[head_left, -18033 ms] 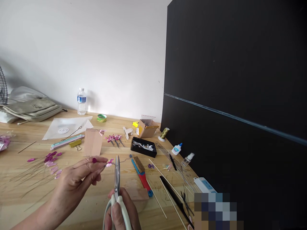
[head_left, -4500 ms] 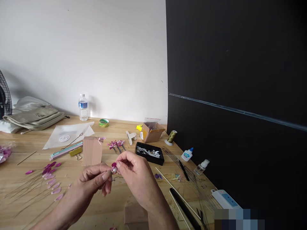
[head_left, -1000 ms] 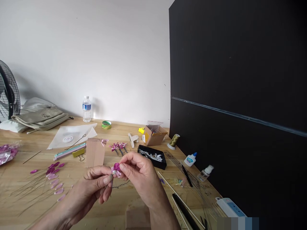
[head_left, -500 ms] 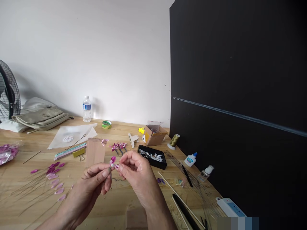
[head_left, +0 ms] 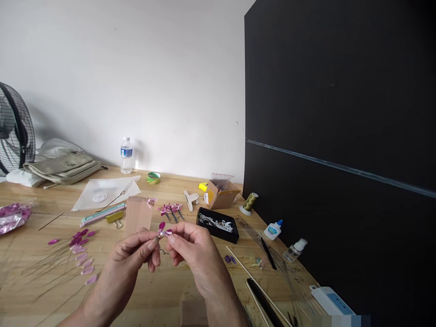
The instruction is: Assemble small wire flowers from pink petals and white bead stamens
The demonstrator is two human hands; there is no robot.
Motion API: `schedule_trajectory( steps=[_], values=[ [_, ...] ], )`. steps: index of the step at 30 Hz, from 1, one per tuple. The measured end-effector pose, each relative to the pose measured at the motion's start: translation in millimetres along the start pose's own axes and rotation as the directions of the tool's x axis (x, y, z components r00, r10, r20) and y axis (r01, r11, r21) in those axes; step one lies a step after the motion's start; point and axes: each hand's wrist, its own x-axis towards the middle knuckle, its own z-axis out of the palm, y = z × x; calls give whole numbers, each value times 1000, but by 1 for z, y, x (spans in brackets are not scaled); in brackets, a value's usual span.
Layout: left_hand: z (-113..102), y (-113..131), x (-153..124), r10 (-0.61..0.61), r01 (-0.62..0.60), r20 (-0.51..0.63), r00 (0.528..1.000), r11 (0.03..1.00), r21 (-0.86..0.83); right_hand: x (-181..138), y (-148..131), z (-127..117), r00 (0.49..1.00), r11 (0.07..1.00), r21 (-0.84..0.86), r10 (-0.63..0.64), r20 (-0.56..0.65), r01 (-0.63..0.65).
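Note:
Both hands meet over the wooden table (head_left: 41, 299) and pinch one small pink-purple petal flower (head_left: 162, 230) on thin wire. My left hand (head_left: 136, 252) grips it from the left between thumb and forefinger. My right hand (head_left: 194, 254) pinches its right side with the fingertips, fingers curled. Just behind the hands stands a small cardboard piece (head_left: 138, 215) and a cluster of finished pink flowers (head_left: 171, 210).
Loose pink petals on wires (head_left: 80, 247) lie at the left. A black tray (head_left: 218, 224), small open box (head_left: 221, 194), gold thread spool (head_left: 250, 202), glue bottle (head_left: 273, 230), spray bottle (head_left: 294, 249), water bottle (head_left: 126, 155) and green tape (head_left: 154, 177) stand further back. A black panel (head_left: 340, 136) walls the right side.
The scissors seen in my right hand 18 s ago are gone; both hands now pinch the flower. Over the last second the flower rose slightly and the view shifted a little left.

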Motion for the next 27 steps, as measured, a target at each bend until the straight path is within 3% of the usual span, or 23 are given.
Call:
schedule_trajectory(
  steps=[5, 14, 27],
  values=[
    [2, 2, 1, -11, 11, 10, 1000, 999, 38, 1, 4, 0, 999, 1000, 1, 1, 45, -1],
    [2, 5, 1, -79, 74, 44, 996, 992, 100, 0, 2, 2, 1000, 1000, -14, 21, 19, -20],
    [1, 3, 1, -78, 74, 66, 995, 995, 72, -3, 3, 5, 998, 999, -36, 35, 49, -34]
  ],
)
